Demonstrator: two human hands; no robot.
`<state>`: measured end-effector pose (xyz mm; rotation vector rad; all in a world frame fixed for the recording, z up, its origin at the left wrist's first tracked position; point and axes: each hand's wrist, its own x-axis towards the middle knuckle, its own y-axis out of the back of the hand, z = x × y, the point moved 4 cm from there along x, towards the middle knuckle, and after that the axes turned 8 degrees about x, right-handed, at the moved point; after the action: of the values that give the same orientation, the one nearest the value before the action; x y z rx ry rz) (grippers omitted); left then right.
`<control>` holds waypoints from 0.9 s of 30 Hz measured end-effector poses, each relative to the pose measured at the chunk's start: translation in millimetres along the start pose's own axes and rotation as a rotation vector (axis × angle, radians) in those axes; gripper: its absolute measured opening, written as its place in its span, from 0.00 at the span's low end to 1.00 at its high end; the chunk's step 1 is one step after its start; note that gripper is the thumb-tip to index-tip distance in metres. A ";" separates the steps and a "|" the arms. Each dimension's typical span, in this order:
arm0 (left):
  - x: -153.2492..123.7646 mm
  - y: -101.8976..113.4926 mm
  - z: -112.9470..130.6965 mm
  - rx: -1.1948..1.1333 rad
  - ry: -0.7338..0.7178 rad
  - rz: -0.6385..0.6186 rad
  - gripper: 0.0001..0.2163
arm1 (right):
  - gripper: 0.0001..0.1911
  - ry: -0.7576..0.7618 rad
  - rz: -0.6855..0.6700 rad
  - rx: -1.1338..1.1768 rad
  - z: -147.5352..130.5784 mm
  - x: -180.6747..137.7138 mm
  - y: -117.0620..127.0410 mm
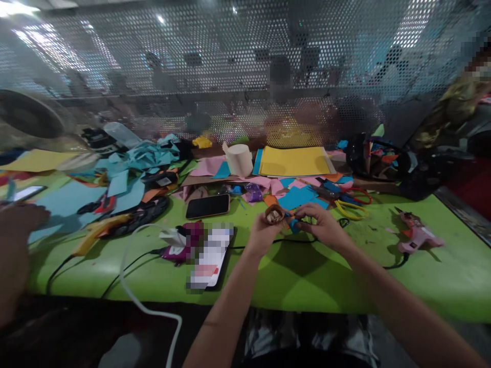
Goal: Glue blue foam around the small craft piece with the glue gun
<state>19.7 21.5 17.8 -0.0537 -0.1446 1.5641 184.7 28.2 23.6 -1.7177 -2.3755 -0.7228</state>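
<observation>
Over the green tabletop (291, 291), my left hand (263, 236) is closed round a small brown cup-shaped piece (274, 215) with a round open rim facing up. My right hand (321, 225) is beside it, fingers pinched on a small blue and orange paper piece (293, 225). That paper piece touches or nearly touches the brown one; the exact contact is hidden by my fingers. Just behind my hands lie blue paper sheets (301, 197). Yellow-handled scissors (351, 210) rest to the right of my right hand.
A pink glue gun (420, 235) lies at right, a yellow glue gun (102, 230) at left. Two phones, one dark (207, 206) and one lit (213, 255), lie left of my hands. Behind stand a white roll (240, 160) and yellow sheets (295, 161). A co-worker's arm (17, 245) reaches in at left.
</observation>
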 end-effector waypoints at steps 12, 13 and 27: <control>1.0 3.2 -5.3 0.159 -0.044 0.012 0.14 | 0.07 0.022 0.019 -0.145 -10.4 -5.7 -5.8; 0.9 2.7 -5.5 0.157 -0.044 0.006 0.14 | 0.07 -0.003 0.021 -0.137 -9.4 -6.0 -6.3; -1.2 0.3 -1.6 0.123 -0.004 -0.163 0.17 | 0.05 -0.170 -0.033 0.095 6.4 -5.9 -6.2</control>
<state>19.7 20.3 16.1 0.0566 -0.0543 1.4070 182.1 24.4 13.8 -1.7701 -2.5094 -0.4762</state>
